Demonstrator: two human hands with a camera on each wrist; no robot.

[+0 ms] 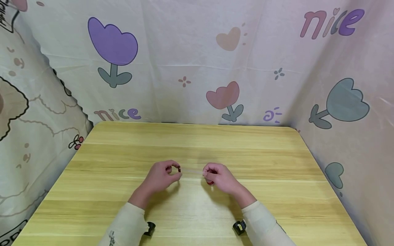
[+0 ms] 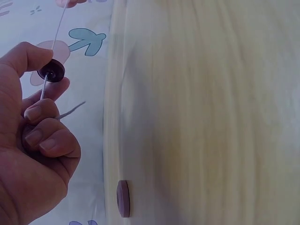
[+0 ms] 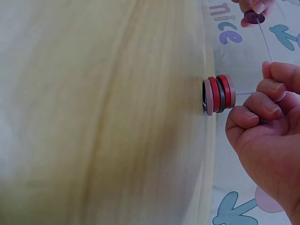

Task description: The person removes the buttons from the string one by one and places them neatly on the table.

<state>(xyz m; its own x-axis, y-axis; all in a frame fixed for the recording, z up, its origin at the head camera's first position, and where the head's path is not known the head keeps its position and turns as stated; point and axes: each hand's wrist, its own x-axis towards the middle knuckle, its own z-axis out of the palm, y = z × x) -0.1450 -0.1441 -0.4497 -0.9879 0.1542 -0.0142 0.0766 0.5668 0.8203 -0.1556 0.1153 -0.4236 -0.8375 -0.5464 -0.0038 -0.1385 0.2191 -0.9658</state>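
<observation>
My left hand (image 1: 160,176) pinches a dark button (image 2: 55,70) between thumb and fingertip. A thin white string (image 2: 58,30) runs through the button and across to my right hand (image 1: 223,178); its loose tail pokes out below the left hand's curled fingers. The right hand pinches the string at its fingertips. From that hand's curled fingers hangs a stack of red, pink and dark buttons (image 3: 219,94) threaded on the string. In the head view the right hand hides most of the stack.
Both hands are over a wooden table (image 1: 184,212) with printed curtain (image 1: 172,41) behind and at the sides. A brownish-pink disc (image 2: 123,199) overlaps the table near its far edge in the left wrist view. Dark wrist mounts (image 1: 149,229) sit at the cuffs.
</observation>
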